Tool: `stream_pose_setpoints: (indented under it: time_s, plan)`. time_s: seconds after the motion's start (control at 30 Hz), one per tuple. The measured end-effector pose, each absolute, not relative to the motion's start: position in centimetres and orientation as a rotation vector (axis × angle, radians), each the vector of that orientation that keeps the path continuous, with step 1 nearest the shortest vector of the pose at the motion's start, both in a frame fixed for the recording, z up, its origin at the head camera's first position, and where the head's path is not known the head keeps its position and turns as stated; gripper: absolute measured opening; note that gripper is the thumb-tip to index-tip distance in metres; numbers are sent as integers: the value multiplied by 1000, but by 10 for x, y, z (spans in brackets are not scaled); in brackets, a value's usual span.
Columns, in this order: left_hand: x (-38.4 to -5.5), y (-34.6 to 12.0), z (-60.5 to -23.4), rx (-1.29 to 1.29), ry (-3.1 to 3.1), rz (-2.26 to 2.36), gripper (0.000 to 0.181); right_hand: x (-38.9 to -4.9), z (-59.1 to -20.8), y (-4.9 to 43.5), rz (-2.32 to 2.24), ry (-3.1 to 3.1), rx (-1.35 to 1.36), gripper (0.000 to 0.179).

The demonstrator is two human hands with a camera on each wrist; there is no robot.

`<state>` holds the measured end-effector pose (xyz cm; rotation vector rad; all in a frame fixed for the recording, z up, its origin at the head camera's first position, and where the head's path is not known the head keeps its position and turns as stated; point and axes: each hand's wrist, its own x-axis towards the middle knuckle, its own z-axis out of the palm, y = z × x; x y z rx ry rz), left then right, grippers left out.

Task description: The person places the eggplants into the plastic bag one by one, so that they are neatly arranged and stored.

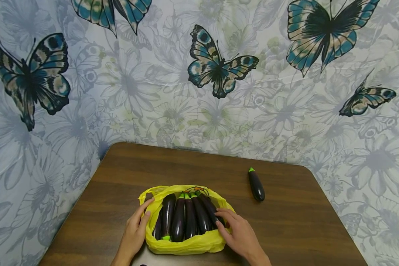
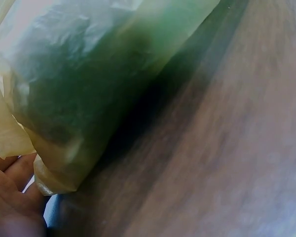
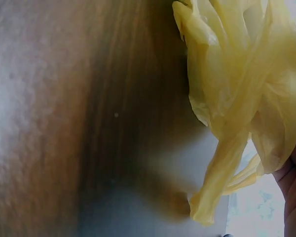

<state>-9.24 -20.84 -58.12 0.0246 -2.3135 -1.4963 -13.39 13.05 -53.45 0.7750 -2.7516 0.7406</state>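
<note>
A yellow plastic bag (image 1: 186,245) stands with its mouth spread wide, and several dark purple eggplants (image 1: 178,220) lie side by side in it. Most have their green stem ends toward the back; one shows a green end at the front. My left hand (image 1: 135,227) rests along the bag's left side, fingers fairly straight at the rim. At the right side, my right hand (image 1: 239,234) reaches over the rim, with its fingertips at the rightmost eggplant. In the wrist views, fingers (image 2: 19,173) of the left hand and the right hand (image 3: 295,173) lie against the crinkled plastic.
A single eggplant (image 1: 256,184) lies apart on the brown wooden table (image 1: 296,214), behind and right of the bag. A pale grey flat surface (image 1: 149,258) shows under the bag's front left. Behind the table hangs a butterfly-patterned backdrop (image 1: 173,111).
</note>
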Motion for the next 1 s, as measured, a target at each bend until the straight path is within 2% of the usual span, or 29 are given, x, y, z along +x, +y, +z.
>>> stream_pose_setpoints:
  time_s: [0.33,1.0]
  plan:
    - [-94,-209,-581,9,-2300,-1504,37,-136,-536,132,720,-2714,811,18]
    - [-92,-208,-581,9,-2299,-1510,37,-138,-534,134,962,-2381,894,26]
